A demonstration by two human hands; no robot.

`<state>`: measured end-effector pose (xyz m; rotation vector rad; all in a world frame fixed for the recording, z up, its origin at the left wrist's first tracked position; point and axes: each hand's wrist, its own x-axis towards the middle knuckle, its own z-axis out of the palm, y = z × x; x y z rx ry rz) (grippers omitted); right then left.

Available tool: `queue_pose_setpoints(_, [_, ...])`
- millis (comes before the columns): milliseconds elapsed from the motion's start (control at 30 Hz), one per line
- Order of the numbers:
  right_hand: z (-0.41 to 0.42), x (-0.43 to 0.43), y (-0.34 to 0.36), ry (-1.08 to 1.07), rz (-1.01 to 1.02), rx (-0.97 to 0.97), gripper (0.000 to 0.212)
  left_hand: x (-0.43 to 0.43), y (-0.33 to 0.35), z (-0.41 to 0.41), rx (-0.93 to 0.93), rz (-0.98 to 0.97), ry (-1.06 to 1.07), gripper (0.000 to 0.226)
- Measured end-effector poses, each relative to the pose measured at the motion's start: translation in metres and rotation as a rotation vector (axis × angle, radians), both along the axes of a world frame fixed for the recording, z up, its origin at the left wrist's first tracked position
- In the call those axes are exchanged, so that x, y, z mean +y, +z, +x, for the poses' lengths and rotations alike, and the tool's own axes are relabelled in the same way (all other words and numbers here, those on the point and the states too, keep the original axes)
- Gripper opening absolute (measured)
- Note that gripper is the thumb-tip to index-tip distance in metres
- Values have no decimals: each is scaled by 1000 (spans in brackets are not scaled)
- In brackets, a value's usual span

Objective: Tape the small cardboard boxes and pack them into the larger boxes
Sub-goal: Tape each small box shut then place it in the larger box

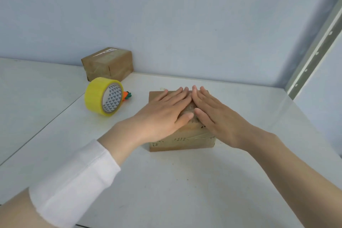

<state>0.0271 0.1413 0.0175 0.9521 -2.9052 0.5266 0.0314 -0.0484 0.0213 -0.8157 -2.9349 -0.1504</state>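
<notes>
step: your left hand (164,109) and right hand (216,114) lie flat, fingers spread, on near box (182,139) | done: tape across it (far box (108,64) looks sealed) | left: packing; no larger boxes visible

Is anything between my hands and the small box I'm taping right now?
Nothing visible. The left hand and right hand lie flat on top of the small box. The tape roll stands apart, to the left.

Your left forearm wears a white sleeve band (74,185). Your right forearm is bare, and both hands are ungloved
</notes>
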Motion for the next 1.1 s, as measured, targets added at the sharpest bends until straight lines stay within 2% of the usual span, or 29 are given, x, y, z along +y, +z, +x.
queue_pose_setpoints(67, [4, 6, -5, 7, -98, -13, 59, -9, -4, 8, 77, 38, -83, 77])
queue_pose_setpoints(100, [6, 10, -7, 10, -145, -22, 62, -15, -6, 12, 118, 76, -137, 75])
queue_pose_setpoints(200, [10, 20, -10, 32, -260, -41, 60, -36, -13, 20, 210, 252, -264, 53])
queue_pose_setpoints(267, [12, 23, -15, 43, -347, -2, 59, -46, -19, 21, 156, 433, -266, 44])
queue_pose_setpoints(333, [15, 20, -18, 17, -471, 24, 48, -47, -20, 21, 120, 606, -241, 37])
queue_pose_setpoints(400, [14, 13, -10, -43, -588, 80, 24, -41, -14, 17, 165, 692, -216, 28])
queue_pose_setpoints(433, [12, 11, -4, -84, -597, 118, 14, -37, -7, 14, 195, 703, -216, 24])
queue_pose_setpoints(500, [6, 12, 9, -138, -521, 153, 11, -31, 7, 8, 217, 703, -202, 20])
queue_pose_setpoints(533, [5, 14, 11, -128, -496, 125, 14, -31, 12, 5, 203, 700, -171, 19])
queue_pose_setpoints(600, [9, 17, 6, -72, -475, 54, 32, -35, 11, 0, 140, 683, -86, 24])
queue_pose_setpoints(700, [12, 18, -17, -12, -470, 34, 53, -44, -5, 2, -34, 671, -44, 34])
queue_pose_setpoints(767, [12, 17, -28, -38, -569, -9, 62, -48, -15, 4, -70, 683, -52, 42])
queue_pose_setpoints(867, [15, 12, -36, -65, -789, -237, 71, -49, -25, 8, -33, 681, -85, 50])
queue_pose_setpoints(933, [17, 9, -40, -101, -881, -272, 61, -44, -28, 11, -18, 771, -86, 48])
queue_pose_setpoints(1033, [13, 8, -18, -243, -907, -174, 36, -34, -4, 8, 74, 985, -61, 33])
queue_pose_setpoints(1100, [7, 14, 8, -305, -892, -206, 29, -29, 21, 0, 117, 1013, -14, 21])
